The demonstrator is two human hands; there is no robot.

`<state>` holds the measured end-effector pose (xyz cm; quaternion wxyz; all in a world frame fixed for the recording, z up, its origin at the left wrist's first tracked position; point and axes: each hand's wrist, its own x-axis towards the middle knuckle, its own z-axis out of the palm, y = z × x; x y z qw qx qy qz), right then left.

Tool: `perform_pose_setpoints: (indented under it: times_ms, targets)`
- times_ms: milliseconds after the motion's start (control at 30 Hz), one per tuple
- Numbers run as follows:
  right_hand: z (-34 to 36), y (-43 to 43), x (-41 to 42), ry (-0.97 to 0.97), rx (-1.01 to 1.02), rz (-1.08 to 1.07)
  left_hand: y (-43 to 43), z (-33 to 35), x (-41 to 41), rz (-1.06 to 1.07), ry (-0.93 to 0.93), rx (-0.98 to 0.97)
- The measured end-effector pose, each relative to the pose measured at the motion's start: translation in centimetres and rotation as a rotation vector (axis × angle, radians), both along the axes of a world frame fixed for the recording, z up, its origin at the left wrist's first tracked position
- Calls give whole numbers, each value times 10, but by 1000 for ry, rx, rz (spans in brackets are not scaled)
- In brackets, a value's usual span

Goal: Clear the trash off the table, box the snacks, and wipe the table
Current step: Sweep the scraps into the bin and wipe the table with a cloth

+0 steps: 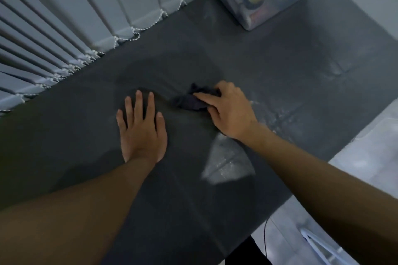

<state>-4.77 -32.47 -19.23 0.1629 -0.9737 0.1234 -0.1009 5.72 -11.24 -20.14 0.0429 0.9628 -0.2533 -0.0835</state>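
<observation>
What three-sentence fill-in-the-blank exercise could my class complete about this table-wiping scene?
1. The right hand grips a crumpled dark ____.
2. The left hand lies flat, fingers straight, holding ____.
3. The translucent plastic box stands at the far end of the dark grey ____, near the white vertical blinds.

Missing words: cloth; nothing; table.
</observation>
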Motion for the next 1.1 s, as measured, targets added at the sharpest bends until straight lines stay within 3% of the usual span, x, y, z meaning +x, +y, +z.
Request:
perform_pose_setpoints:
  times_ms: [100,167,333,533,600,733,800,933,1000,1100]
  targets:
    - [1,1,-15,-23,-7,-374,0,1,-1,-4,-7,-35]
    - [3,25,-25,-39,16,-497,0,2,-3,-33,-13,-63]
    - [0,51,-81,-27,30,-77,-1,4,-11,-361,-52,-91]
    - [4,43,-112,-46,52,-589,-3,3,-11,-352,-85,-54]
    - [2,64,-126,-43,61,-500,-11,7,-14,-335,-126,-46]
    - [-1,72,-169,-35,55,-120,-37,15,-16,-243,-111,-38]
    - [-1,48,-181,-29,19,-228,-53,17,-24,-268,-67,-45]
    - [2,19,-192,-74,60,-695,-92,14,-52,-347,17,-21]
    - [2,30,-193,-63,66,-668,-110,12,-62,-349,19,0]
    - [3,33,-210,-43,21,-303,-133,11,-71,-420,21,3]
